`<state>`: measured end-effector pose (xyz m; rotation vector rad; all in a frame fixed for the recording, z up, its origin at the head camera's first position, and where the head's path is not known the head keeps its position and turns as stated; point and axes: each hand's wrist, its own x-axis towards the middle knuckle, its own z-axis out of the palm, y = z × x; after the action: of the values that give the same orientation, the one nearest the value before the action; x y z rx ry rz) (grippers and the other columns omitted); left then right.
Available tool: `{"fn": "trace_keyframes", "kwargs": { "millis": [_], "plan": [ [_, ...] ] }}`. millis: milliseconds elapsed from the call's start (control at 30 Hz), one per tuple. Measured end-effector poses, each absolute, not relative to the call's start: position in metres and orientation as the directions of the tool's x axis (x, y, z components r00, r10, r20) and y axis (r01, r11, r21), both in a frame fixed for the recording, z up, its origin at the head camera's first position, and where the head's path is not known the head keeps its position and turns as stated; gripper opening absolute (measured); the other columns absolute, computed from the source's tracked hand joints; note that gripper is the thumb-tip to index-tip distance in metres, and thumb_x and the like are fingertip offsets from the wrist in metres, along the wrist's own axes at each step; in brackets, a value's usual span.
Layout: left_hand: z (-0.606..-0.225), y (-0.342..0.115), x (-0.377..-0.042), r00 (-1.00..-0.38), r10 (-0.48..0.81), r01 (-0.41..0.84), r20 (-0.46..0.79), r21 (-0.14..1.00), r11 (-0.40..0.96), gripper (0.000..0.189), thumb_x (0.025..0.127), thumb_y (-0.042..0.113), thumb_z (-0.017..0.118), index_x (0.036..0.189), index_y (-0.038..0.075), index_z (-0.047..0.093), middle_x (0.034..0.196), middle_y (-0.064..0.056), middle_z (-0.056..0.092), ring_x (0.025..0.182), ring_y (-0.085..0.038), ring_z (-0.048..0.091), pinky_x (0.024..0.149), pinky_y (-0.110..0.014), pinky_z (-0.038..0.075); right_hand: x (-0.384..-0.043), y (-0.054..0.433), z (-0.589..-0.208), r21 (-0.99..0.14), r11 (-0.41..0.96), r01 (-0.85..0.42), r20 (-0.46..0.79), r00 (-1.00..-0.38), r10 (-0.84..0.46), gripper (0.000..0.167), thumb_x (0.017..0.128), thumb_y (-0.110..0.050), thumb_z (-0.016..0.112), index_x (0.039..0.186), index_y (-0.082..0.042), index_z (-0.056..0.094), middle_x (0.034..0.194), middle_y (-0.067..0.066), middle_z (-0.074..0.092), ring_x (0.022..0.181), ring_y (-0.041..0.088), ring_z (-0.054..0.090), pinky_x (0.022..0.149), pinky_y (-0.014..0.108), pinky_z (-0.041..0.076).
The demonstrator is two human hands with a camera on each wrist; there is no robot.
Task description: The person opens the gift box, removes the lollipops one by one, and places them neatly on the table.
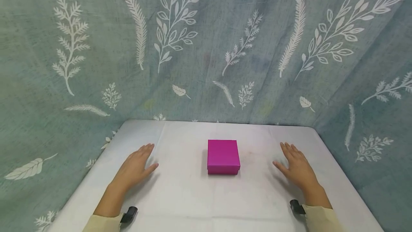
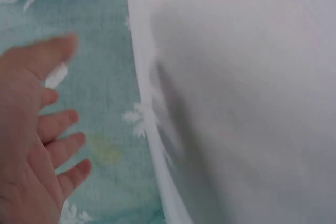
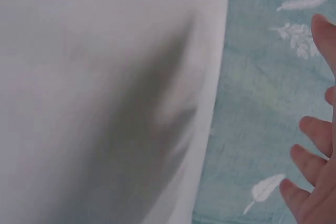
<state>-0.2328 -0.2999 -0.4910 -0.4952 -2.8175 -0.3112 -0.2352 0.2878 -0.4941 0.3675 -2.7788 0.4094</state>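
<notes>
A magenta lidded box (image 1: 223,155) sits on the white-covered table, between the two hands and apart from both. To its left is my left hand (image 1: 135,167), palm down with thumb spread away from the fingers, holding nothing. On the other side, my right hand (image 1: 297,167) has its fingers extended and its thumb pointing toward the box; nothing is in it. Both hands cast shadows on the cloth. In the left wrist view the left hand (image 2: 31,129) shows its palm side, and in the right wrist view only part of the right hand (image 3: 315,156) appears.
The white table (image 1: 180,203) has its far edge against a grey-green curtain (image 1: 199,46) printed with white leaves, which also hangs along both sides. Dark wrist-worn pieces sit at the left cuff (image 1: 129,214) and the right cuff (image 1: 297,207).
</notes>
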Motion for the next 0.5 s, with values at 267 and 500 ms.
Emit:
{"fn": "trace_keyframes", "kwargs": {
  "millis": [267, 500],
  "plan": [
    [-0.487, -0.261, -0.245, -0.912, 0.315, 0.367, 0.262, 0.181, 0.912, 0.059, 0.091, 0.031, 0.068, 0.136, -0.004, 0.051, 0.129, -0.023, 0.057, 0.119, -0.040, 0.053, 0.100, -0.055, 0.043, -0.249, 0.254, -0.493, -0.472, 0.862, -0.184, 0.217, -0.972, -0.088, 0.072, 0.096, -0.049, 0.056, 0.151, -0.007, 0.035, 0.145, 0.020, 0.044, 0.128, 0.041, 0.045, 0.103, 0.058, 0.038],
    [-0.485, -0.232, -0.245, -0.950, 0.253, 0.287, 0.181, 0.195, 0.938, 0.048, 0.092, 0.032, 0.066, 0.127, 0.000, 0.061, 0.118, -0.019, 0.065, 0.109, -0.037, 0.061, 0.090, -0.053, 0.050, -0.255, 0.230, -0.501, -0.651, 0.746, -0.143, 0.174, -0.984, -0.036, 0.053, 0.097, -0.027, 0.062, 0.142, -0.004, 0.048, 0.122, 0.013, 0.064, 0.105, 0.031, 0.063, 0.087, 0.048, 0.053]
  ]
}}
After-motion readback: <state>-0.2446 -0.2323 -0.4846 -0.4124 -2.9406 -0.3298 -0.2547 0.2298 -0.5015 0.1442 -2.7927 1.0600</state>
